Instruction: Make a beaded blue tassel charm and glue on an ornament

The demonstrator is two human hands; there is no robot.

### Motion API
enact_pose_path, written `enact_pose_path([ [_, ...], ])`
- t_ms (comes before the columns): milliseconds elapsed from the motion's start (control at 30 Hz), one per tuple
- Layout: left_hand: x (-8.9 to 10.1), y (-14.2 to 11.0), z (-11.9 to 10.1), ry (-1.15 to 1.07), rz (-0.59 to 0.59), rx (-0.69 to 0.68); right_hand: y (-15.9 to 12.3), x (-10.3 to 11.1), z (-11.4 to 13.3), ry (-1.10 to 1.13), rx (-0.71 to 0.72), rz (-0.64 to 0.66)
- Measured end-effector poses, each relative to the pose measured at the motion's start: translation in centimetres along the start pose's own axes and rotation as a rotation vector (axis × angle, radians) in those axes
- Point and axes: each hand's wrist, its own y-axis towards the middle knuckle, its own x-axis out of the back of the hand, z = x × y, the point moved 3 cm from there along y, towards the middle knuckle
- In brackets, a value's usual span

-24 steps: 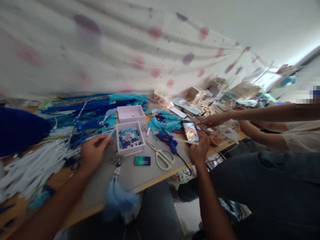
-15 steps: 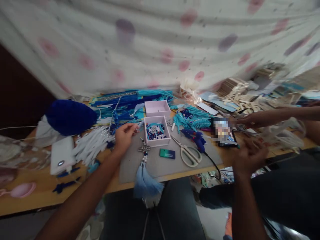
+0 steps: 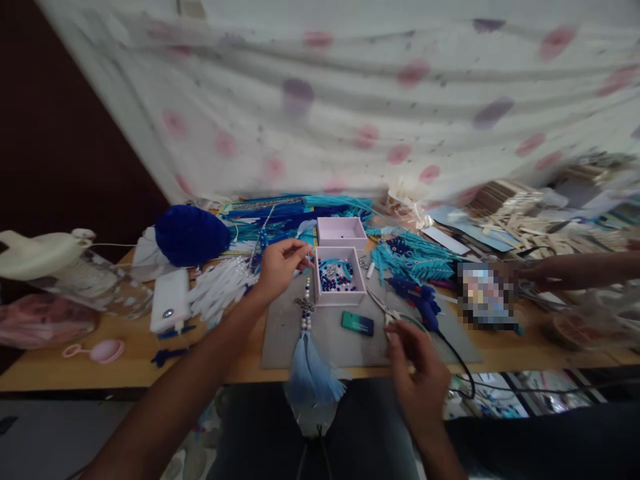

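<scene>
Right, my left hand (image 3: pixel 277 270) is up beside the bead box (image 3: pixel 340 301), on its left, thumb and forefinger pressed together on the thin top strand of the beaded tassel pendant (image 3: pixel 306 321). The pendant runs down left of the box, past its metal charm (image 3: pixel 303 304), and the pale blue tassel (image 3: pixel 310 370) spills over the table edge. Light thing, I'd say: limp strand, smooth beads that could roll under my fingertips, silky fringe that would snag or crease. The strand just above the top bead looks the best place to hold it, with a fine pinch; the charm would be the firmer spot.

And my right hand (image 3: pixel 425 370), right of the box and nearer me, is half curled, fingers at the scissors (image 3: pixel 377 300), on their handles; whether they're closed on them, I can't tell. Glue gun (image 3: pixel 423 300) lies beyond, further right of the box.
</scene>
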Motion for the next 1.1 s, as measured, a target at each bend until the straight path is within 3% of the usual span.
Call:
enact_pose_path([
  [133, -0.4, 0.5, -1.7, 0.024, 0.049, -0.021, 2.3, -6.8, 3.7, 0.153, -0.029, 0.342],
  [267, -0.6, 1.0, -3.0, -0.013, 0.063, -0.036, 4.0, -11.3, 4.3, 0.288, -0.151, 0.448],
  [367, -0.8, 1.4, -4.0, -0.041, 0.095, -0.030, 5.1, -13.0, 4.4, 0.323, -0.183, 0.476],
  [667, -1.9, 2.7, -5.0, -0.047, 0.299, -0.053, 10.2, -12.1, 7.2, 0.401, -0.140, 0.410],
  [867, -1.8, 3.8, -5.6, 0.069, 0.319, -0.148, 13.0, -11.4, 7.7, 0.350, -0.103, 0.418],
  [1100, -1.7, 4.7, -5.5, 0.202, 0.338, -0.239, 13.9, -11.1, 8.0, 0.356, -0.024, 0.341],
])
